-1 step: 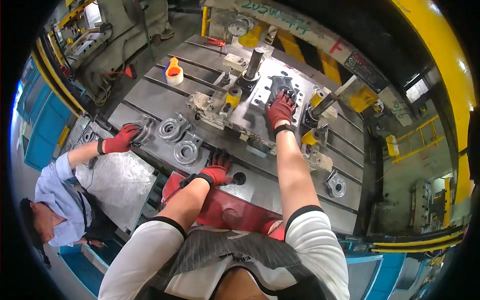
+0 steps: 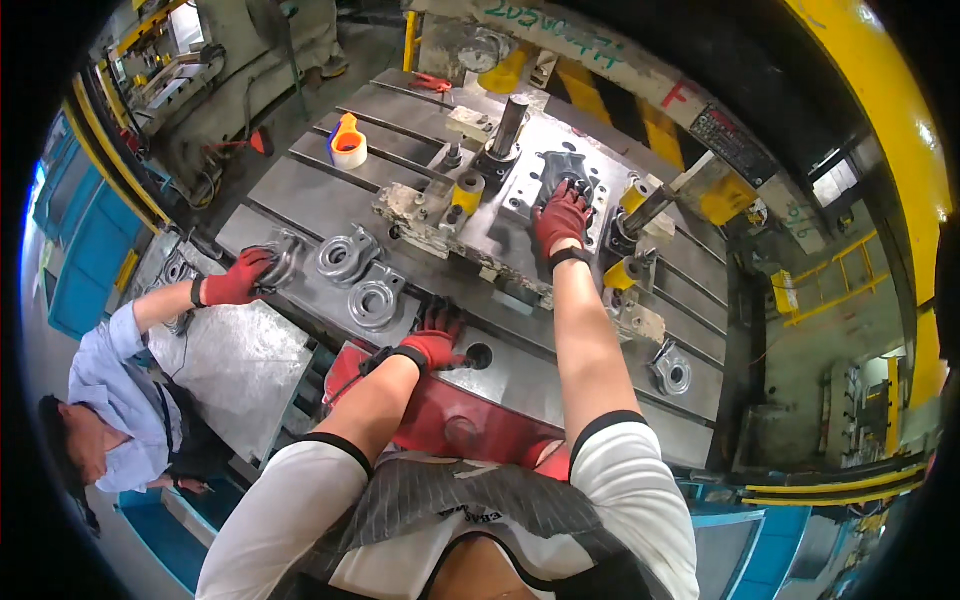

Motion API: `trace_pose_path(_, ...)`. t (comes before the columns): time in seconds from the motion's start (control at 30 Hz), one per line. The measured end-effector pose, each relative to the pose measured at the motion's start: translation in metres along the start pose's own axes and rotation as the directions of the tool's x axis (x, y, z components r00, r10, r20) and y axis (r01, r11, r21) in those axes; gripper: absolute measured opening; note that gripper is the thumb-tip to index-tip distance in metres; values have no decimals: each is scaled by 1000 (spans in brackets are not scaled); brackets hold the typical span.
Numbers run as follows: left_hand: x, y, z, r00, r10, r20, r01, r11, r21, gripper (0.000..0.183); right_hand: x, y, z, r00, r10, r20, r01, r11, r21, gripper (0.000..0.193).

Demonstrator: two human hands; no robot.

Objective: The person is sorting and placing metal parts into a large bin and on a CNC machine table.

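My right hand [image 2: 563,215], in a red glove, rests on a stamped metal part [image 2: 562,170] seated in the die [image 2: 520,205]. Its fingers are stretched forward over the part, whose near side they hide. My left hand [image 2: 436,340], also gloved in red with dark fingertips, lies with fingers apart on the press bed [image 2: 510,385] near its front edge, beside a round hole [image 2: 480,356]. Left of it on the bed lie two ringed metal parts, one nearer [image 2: 374,303] and one farther [image 2: 346,257]. Another such part [image 2: 672,372] lies at the right.
At the left, a co-worker's red-gloved hand [image 2: 238,277] touches a metal part [image 2: 283,256] at the bed's edge. Steel guide posts [image 2: 508,127] and yellow cylinders [image 2: 467,192] stand around the die. An orange-and-white tape roll [image 2: 348,148] and red pliers [image 2: 432,83] lie farther back.
The co-worker's hand and arm have shifted very slightly to the left. My own hands and the parts stay where they were.
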State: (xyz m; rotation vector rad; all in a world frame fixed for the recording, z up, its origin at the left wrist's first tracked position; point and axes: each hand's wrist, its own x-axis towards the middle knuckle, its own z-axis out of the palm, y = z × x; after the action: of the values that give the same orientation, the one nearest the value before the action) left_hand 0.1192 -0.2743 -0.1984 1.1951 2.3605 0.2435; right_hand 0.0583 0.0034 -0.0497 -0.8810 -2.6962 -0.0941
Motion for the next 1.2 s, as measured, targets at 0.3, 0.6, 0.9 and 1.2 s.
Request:
trace_pose_path(0.3,-2,3,2,995,-19,-98,20,1000,7,107,-5,25,-12,973,-127,-191,148,984,99,54)
trace_pose_path(0.6,-5,1,0,998,-36,-45,36,999,20,110,3,25,-21,990,-65,-127,83,988,134,47)
trace_pose_path(0.9,4,5,-2,999,-53,6,53,997,-54,108,31,64,1,993,-62,101,24,940,340,58)
trace_pose_path(1.2,0,4,-1,1000,-7,-30,8,998,55,105,46,80,22,984,127,-125,-47,863,502,61)
